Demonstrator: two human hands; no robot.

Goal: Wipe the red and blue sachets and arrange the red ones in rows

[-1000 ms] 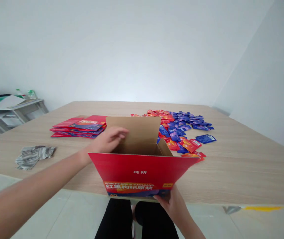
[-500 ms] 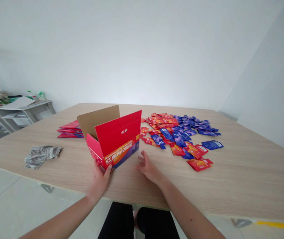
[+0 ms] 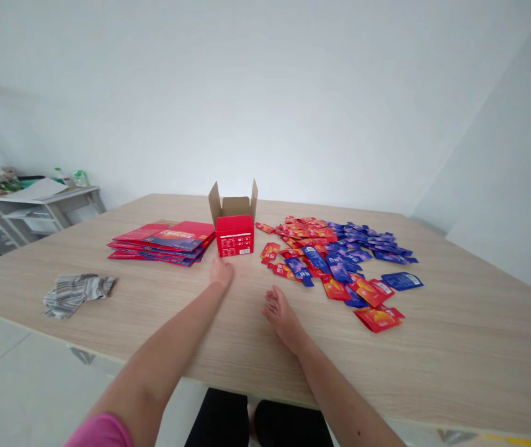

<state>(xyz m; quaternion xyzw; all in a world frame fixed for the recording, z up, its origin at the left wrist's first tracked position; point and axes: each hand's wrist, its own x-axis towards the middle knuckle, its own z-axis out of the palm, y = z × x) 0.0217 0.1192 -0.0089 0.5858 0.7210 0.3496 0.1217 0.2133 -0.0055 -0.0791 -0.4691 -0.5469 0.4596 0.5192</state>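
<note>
One red box [image 3: 234, 237] stands upright and formed on the counter [image 3: 442, 347], between the stack of flat cartons [image 3: 179, 234] and the loose sachets, so the shaping of this one box looks largely done. Its top is not closed: the flaps [image 3: 214, 202] stand up, and how much lies inside cannot be seen from this angle. The cartons in the stack lie flat, none of them opened out. The red sachets [image 3: 312, 233] and the blue sachets [image 3: 368, 239] are spread in a loose, partly mixed heap to the right of the box, with a few lying nearer the front; all those in sight are outside it. The left hand [image 3: 221, 272] reaches to the lower front corner of the box, at or just beside it, and its fingers are too blurred to tell whether they grip. The right hand [image 3: 280, 310] is empty, fingers apart and loosely bent, low over the counter
</note>
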